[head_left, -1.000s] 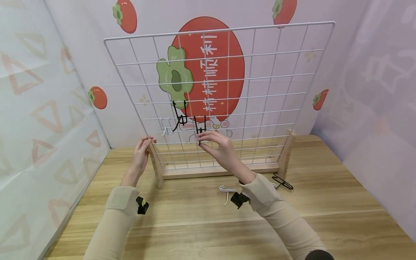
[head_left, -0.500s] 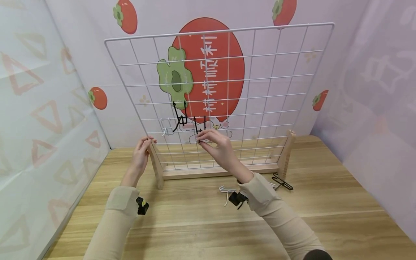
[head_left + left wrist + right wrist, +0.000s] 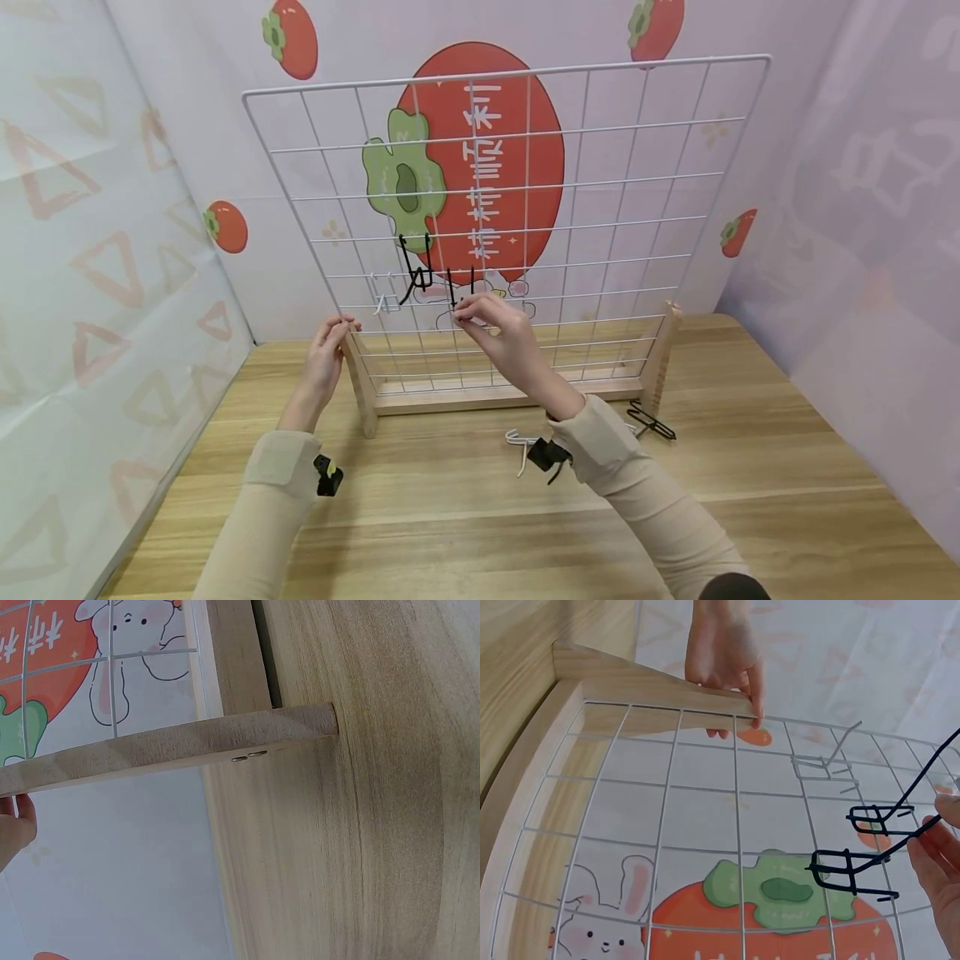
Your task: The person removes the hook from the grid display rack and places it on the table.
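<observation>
A white wire grid panel stands in a wooden stand. My left hand grips the top of the stand's left post; the right wrist view shows its fingers bent over the wood. With thumb and fingers my right hand pinches the arm of a black wire hook at the grid's lower left. Fingers cover part of this hook in the head view. Just left of it hangs a second black hook, and further left a white hook.
On the table, a white hook lies in front of the stand. Near the right post a black hook lies beside a mostly hidden white one. A dark thin end shows below the right wrist. Printed cloth walls surround the table.
My right hand has risen slightly, with the hook's arm tilting up in its fingers. The hook's upper prongs stay at the same wires. My left hand has not moved.
</observation>
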`<state>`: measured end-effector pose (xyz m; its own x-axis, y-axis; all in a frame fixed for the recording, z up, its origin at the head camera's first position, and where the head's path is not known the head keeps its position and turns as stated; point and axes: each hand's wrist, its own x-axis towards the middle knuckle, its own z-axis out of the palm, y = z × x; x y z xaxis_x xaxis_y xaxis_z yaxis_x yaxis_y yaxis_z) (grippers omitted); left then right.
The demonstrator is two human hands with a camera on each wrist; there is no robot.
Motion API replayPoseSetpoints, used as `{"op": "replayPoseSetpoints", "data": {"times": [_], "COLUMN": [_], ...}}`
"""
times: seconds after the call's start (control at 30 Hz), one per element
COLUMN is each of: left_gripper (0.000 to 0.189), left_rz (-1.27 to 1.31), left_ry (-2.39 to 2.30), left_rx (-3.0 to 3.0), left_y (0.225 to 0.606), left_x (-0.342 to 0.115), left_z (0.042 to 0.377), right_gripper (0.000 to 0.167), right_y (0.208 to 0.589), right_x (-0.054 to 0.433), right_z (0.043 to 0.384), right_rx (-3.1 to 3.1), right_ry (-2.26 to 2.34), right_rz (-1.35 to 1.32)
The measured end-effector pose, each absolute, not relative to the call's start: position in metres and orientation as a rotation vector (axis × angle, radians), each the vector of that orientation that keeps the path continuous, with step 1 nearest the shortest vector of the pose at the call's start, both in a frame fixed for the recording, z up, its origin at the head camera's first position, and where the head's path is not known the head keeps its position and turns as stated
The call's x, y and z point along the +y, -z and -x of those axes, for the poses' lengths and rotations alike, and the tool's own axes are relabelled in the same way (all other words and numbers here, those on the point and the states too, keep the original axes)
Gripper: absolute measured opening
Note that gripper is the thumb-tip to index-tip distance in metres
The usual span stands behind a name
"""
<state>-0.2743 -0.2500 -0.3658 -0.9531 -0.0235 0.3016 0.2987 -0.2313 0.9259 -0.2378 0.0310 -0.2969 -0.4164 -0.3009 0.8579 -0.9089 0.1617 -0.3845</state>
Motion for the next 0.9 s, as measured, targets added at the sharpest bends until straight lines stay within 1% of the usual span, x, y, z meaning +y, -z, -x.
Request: {"op": "replayPoseSetpoints", "data": {"times": [0.3,0.5,0.77,0.9], "left_gripper": [0.012,0.012,0.013,0.012], "left_rz": [0.334,0.32,0.335,0.34], "left_ry": [2.288,2.283,2.281,2.276], "left_rx": [-1.815,-1.829,-1.825,-1.84], "left_y": [0.366,0.366,0.366,0.366], "left_x": [-0.249,-0.25,-0.251,-0.251], "left_z": [0.275,0.275,0.276,0.276], "right_gripper": [0.012,0.016,0.012,0.015], "right_y": [0.289,0.285,0.281,0.281], "right_x": [0.031,0.031,0.032,0.032], "right_z": [0.239,0.237,0.234,0.232], "right_rx": [-1.776,-1.76,-1.75,-1.737], "right_ry": [-1.236,-1.239,-1.258,-1.261], "right_rz": [-1.152,-1.159,-1.166,-1.171]}}
